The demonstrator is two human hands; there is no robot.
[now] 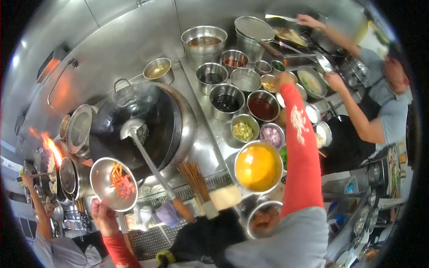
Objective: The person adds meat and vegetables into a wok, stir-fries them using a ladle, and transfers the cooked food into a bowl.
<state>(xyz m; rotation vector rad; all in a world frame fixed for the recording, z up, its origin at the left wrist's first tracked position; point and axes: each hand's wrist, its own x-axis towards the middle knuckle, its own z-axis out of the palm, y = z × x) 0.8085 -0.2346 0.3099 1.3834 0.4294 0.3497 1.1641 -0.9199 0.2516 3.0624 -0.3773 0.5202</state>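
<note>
Left hand (105,217): fingers grasped the near rim of a tilted steel mixing bowl (101,184), which stood just beside the wok's near-left edge. Contents: orange julienned strips (117,173) and pink chopped pieces (125,188).

Right hand (284,81): arm outstretched over the seasoning containers, beside a small pan of yellowish bits (267,83); whether the fingers were clenched or released could not be told.

Between the arms: one black wok (109,111), a long-handled ladle (131,128) lying in it; one bamboo brush (193,176); one pot of orange-yellow liquid (257,165).

Beyond: chopped purple onion (271,136), diced green vegetable (243,131), dark red sauce (263,108).
</note>
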